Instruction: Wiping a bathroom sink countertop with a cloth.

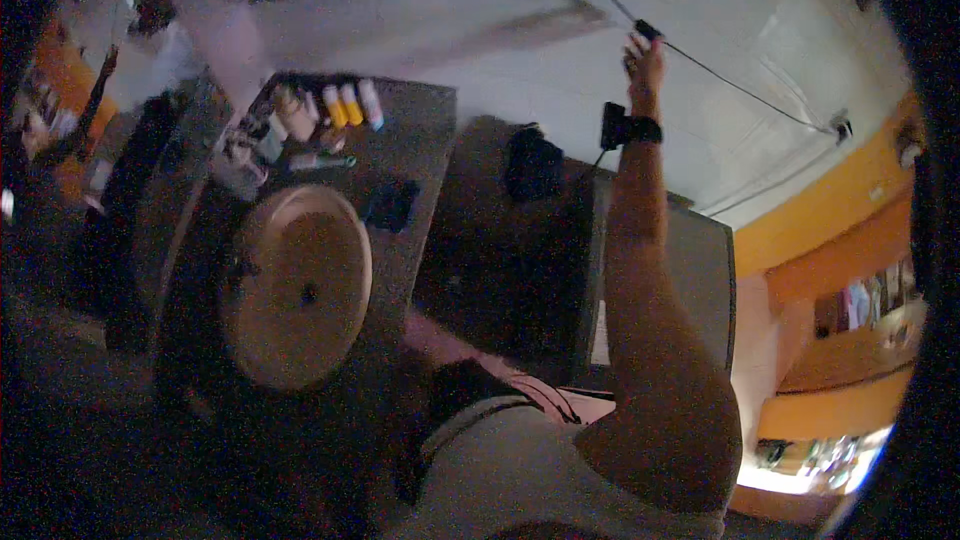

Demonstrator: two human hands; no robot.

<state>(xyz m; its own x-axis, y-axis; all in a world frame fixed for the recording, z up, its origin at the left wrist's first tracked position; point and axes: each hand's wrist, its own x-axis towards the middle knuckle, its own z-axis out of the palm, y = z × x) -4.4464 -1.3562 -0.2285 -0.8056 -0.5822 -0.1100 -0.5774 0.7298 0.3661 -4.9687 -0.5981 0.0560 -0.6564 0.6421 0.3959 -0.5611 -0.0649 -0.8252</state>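
Note:
My right hand (643, 69) reaches up along the pale wall, its fingertips on a small black fitting (647, 31) in a thin dark cord, which it appears to grip. From the fitting the cord runs down right to a dark fixture on the wall, and a thicker line goes up left. A black band with a box-like device (616, 126) is round my wrist. My left hand is not in view. Before me, to the left, a beige oval washbasin (296, 292) is set in a dark countertop (431, 109). The picture is dim and blurred.
Yellow-and-white containers (343, 106), a green-tinted tube (322, 162) and other toiletries crowd the counter's back left. A dark item (391, 205) lies beside the basin. A dark bundle (533, 161) is near the wall. Shelves with items (862, 304) stand at the right.

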